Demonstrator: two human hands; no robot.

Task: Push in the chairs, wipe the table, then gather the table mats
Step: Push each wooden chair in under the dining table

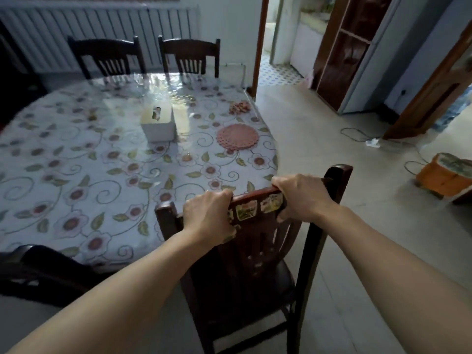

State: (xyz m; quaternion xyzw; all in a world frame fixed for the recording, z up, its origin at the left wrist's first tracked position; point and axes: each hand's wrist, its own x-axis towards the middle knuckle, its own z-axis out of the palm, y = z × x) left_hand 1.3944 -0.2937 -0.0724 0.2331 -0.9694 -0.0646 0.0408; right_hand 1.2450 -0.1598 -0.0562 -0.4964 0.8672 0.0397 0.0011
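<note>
A dark wooden chair [258, 254] stands right in front of me at the near right side of the table [76, 175], its seat still out from under the edge. My left hand [208, 217] and my right hand [300, 196] both grip its top rail, which carries small picture stickers. The oval table wears a flowered cloth under clear plastic. A round pink table mat [237, 136] lies near its right edge, and a smaller pink mat or bundle [239, 107] lies beyond it.
A white tissue box [158, 122] sits mid-table. Two chairs [107, 57] [190, 56] stand at the far side before a radiator, another chair [38, 272] at near left. On the floor at right are a wooden stool [445, 176], a cable [357, 135] and open doorways.
</note>
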